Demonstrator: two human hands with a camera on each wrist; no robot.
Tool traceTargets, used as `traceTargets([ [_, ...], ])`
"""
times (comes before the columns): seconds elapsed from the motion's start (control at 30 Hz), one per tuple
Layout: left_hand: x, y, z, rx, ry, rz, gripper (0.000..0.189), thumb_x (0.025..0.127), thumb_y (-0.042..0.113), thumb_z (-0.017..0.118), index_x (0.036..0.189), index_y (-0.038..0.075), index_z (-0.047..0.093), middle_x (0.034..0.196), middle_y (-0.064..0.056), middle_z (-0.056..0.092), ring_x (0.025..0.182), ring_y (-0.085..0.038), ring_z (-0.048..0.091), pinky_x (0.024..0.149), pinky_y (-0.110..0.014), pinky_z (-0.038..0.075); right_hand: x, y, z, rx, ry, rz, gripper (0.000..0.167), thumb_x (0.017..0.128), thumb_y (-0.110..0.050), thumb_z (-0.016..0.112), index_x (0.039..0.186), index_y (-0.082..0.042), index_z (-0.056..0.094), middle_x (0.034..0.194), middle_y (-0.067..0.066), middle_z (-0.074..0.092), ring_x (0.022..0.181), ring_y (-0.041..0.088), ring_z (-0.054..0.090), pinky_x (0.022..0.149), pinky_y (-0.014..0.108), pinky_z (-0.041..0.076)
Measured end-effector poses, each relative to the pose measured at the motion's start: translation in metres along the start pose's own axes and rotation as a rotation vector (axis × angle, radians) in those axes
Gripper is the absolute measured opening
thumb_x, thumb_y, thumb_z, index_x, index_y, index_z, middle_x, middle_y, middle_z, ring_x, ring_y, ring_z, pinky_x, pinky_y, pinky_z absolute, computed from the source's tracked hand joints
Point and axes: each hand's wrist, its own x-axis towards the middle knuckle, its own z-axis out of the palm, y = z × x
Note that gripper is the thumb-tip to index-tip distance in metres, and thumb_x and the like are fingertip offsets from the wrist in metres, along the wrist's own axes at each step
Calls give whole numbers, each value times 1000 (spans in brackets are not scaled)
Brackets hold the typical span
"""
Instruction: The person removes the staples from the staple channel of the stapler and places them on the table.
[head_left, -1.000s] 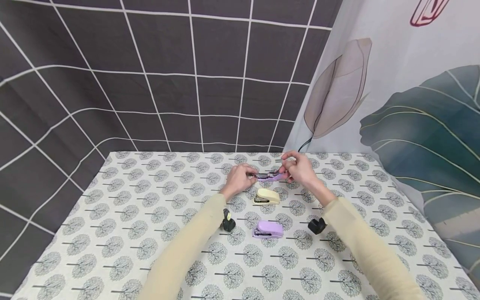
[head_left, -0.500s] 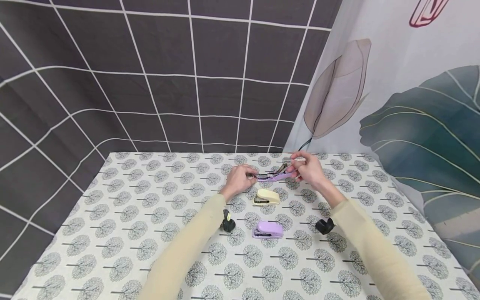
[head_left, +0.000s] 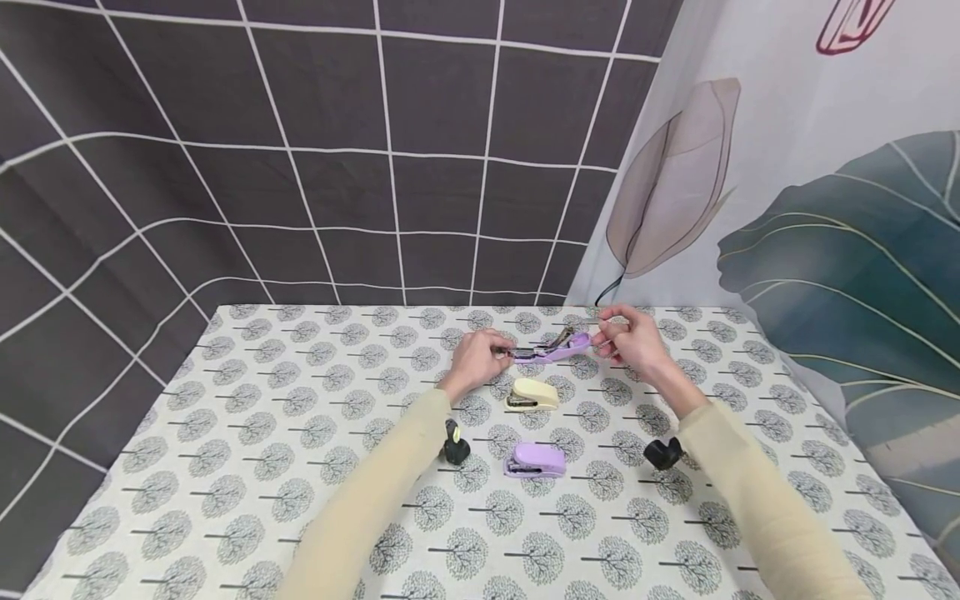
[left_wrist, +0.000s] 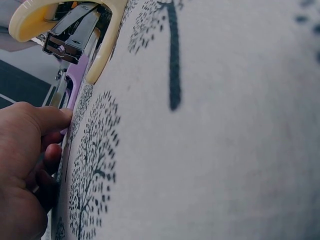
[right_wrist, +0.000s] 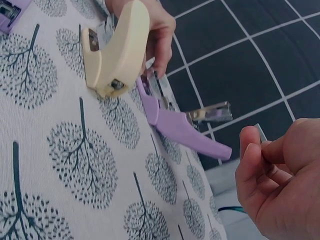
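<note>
Farthest back of three staplers lies a purple stapler [head_left: 577, 343], swung wide open with its metal inner part [right_wrist: 212, 112] tilted up. My left hand [head_left: 475, 361] pinches its left end between thumb and fingers, low against the cloth. Just off its right end is my right hand [head_left: 636, 342]. In the right wrist view, that thumb and index finger pinch a small grey metal strip [right_wrist: 260, 132], perhaps staples; most of it is hidden by the fingers. A cream stapler [head_left: 534, 394] sits in front of the open one.
Nearer the person, a second purple stapler [head_left: 536, 460] rests on the tree-print tablecloth [head_left: 285, 500]. Black devices sit at the left wrist [head_left: 455, 443] and right wrist [head_left: 663, 453]. A dark grid curtain [head_left: 330, 192] hangs behind the table, and a leaf-print curtain [head_left: 825, 250] hangs at right.
My right hand has drawn away to the right, uncovering the open stapler's purple end and raised metal part. The left hand stays in place on the stapler.
</note>
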Motion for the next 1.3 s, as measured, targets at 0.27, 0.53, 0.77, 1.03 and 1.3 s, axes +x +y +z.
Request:
traceTargets([
  [0.27,0,0,0,-15,-3,-7,31,85,16,79,116,15,75,129,-4,65,64,-8,54,54,-22,44,0,9,-7,11,2,19,30,104,-6,49,130,8,44,90,18,69,65,13,64,56,28,54],
  [0.53,0,1,-1,-2,-4,-9,31,85,17,79,116,16,75,129,-3,65,67,-7,55,58,-23,45,2,21,-12,-6,11,52,30,104,-5,47,131,7,43,90,16,70,65,13,64,54,26,52],
  [0.77,-1,2,-1,-10,-2,-14,31,85,17,80,115,16,75,130,-3,65,69,-7,56,58,-22,45,2,35,-14,5,-6,86,28,104,-2,46,130,7,43,85,11,69,62,10,62,53,25,51],
  [1.03,-1,1,0,-33,-7,-18,32,85,16,79,117,15,75,131,-4,64,65,-7,55,55,-22,44,0,46,-12,-4,-31,115,28,104,-5,48,130,5,45,86,12,69,64,12,61,53,23,50],
  [1.3,0,0,1,-16,-2,-1,31,85,16,79,116,15,75,126,-2,66,65,-7,55,56,-22,44,-2,51,-10,-21,-54,146,26,104,-4,47,128,5,47,83,10,69,62,13,62,51,24,49],
])
